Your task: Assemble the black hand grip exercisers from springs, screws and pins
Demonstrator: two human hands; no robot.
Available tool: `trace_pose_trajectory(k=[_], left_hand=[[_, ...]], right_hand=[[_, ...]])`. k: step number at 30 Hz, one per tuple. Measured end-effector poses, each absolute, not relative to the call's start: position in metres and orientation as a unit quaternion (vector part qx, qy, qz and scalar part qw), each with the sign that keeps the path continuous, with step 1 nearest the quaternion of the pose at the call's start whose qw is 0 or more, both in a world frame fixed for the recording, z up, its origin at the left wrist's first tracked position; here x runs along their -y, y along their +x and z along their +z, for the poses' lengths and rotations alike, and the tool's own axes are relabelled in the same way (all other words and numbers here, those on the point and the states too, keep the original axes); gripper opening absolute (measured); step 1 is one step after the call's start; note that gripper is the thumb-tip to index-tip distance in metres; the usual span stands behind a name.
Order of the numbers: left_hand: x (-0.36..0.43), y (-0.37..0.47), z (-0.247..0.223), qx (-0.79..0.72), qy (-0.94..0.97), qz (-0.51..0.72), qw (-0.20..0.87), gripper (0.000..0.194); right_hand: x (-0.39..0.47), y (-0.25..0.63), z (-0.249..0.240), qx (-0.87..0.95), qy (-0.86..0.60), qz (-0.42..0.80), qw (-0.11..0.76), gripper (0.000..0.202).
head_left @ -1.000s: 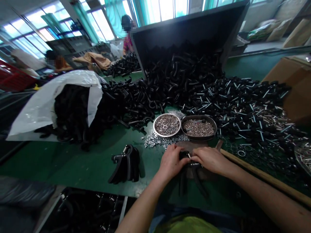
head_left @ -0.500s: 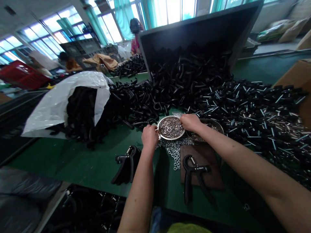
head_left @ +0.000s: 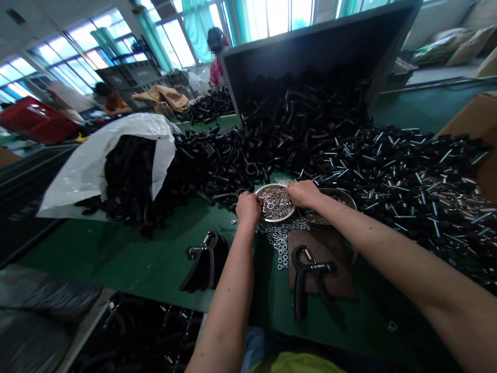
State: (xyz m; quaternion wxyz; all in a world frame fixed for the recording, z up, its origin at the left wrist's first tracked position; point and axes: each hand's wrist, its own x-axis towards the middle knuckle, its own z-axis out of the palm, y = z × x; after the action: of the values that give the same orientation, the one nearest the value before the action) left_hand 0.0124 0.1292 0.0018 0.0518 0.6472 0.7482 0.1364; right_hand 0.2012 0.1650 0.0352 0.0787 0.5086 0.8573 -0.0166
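A round dish [head_left: 280, 220] full of small metal parts stands between my hands on the green table. My left hand [head_left: 248, 207] is at its left rim, fingers bent together over the edge; their tips are partly hidden. At the right rim my right hand [head_left: 305, 194] has its fingers pinched at the metal parts. What either hand holds is too small to make out. A second metal dish [head_left: 355, 206] sits under my right wrist. Loose nuts [head_left: 282, 248] lie just in front. Closer to me, a black hand grip strengthener [head_left: 315, 267] rests on a brown board [head_left: 341, 280].
More black hand grips [head_left: 205, 261] stand left of my forearm. Black handles [head_left: 298, 114] spill from a large grey bin [head_left: 322, 39]. Black parts with bolts [head_left: 411, 160] cover the right side. A white bag [head_left: 77, 166] lies left; a co-worker [head_left: 217, 57] is behind.
My left hand has shifted right, over the dish's left rim. A loose nut now shows to its left. The right hand has stayed almost in place at the right rim.
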Motion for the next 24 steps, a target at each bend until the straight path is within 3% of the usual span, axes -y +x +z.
trace_pose_trajectory(k=[9,15,19,24], left_hand=[[-0.116,0.014,0.007,-0.759,0.609,0.216,0.074,0.022],[-0.075,0.03,0.006,-0.65,0.519,0.452,0.322,0.027],[-0.037,0.034,0.001,-0.577,0.468,0.487,0.459,0.033],[-0.002,0.035,-0.004,-0.559,0.417,0.449,0.558,0.039]], right_hand=[[-0.169,0.204,0.036,-0.852,0.517,-0.04,0.081,0.025],[-0.167,0.204,0.035,-0.846,0.527,-0.05,0.069,0.027],[-0.164,0.208,0.035,-0.841,0.535,-0.064,0.059,0.028],[-0.163,0.207,0.034,-0.834,0.544,-0.083,0.045,0.023]])
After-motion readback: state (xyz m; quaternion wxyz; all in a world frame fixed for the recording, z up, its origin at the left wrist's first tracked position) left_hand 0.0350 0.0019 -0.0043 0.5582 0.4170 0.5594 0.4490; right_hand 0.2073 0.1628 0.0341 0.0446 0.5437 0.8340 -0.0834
